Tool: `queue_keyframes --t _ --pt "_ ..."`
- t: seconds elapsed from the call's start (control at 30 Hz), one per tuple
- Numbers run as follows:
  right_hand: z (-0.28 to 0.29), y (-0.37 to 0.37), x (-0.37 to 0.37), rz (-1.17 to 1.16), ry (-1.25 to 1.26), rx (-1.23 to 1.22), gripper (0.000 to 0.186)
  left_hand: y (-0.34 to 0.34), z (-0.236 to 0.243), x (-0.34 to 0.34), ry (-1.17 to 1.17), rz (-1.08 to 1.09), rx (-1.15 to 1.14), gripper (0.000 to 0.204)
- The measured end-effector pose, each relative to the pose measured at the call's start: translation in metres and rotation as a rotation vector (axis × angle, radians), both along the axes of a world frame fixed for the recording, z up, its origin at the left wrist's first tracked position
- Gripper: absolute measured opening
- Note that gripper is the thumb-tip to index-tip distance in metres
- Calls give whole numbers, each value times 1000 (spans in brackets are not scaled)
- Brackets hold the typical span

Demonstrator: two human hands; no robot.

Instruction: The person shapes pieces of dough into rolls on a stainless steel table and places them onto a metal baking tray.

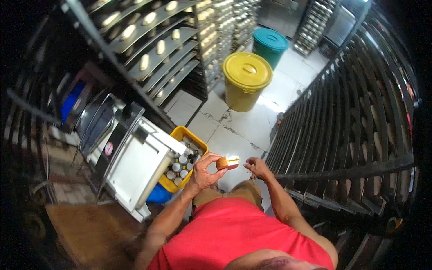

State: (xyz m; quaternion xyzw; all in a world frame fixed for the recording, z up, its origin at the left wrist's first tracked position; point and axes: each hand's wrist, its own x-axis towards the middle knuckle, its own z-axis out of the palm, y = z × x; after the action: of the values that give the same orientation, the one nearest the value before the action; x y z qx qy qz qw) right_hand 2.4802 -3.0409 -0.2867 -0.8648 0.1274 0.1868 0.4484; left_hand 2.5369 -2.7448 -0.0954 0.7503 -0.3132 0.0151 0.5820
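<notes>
My left hand [204, 173] is raised in front of my chest and grips a small golden-brown bread roll [225, 162] between thumb and fingertips, its pale torn side facing right. My right hand [257, 167] hovers just to the right of the roll, fingers loosely curled, holding nothing that I can see. Both forearms come up from the red shirt at the bottom of the view.
A tall rack of dark trays [355, 126] stands close on the right. On the left are a white machine [135, 166], a yellow crate of small jars [184, 157] and a rack of dough pieces [153, 40]. Yellow bucket [245, 81] and teal bucket [270, 45] stand ahead on the tiled floor.
</notes>
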Motion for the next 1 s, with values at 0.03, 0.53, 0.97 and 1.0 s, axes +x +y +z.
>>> queue_keyframes --t 0.03,0.53,0.97,1.0 --pt "-6 -7 13 -62 47 25 43 -4 0 15 -5 -15 14 35" --pt "-90 -206 215 -26 40 -152 33 -151 -44 198 196 164 130 30" --pt "-83 -310 347 -78 137 -127 50 -278 -68 375 112 -30 95 31" --pt "-81 -313 346 -87 179 -157 51 -292 -64 397 82 -63 63 31"
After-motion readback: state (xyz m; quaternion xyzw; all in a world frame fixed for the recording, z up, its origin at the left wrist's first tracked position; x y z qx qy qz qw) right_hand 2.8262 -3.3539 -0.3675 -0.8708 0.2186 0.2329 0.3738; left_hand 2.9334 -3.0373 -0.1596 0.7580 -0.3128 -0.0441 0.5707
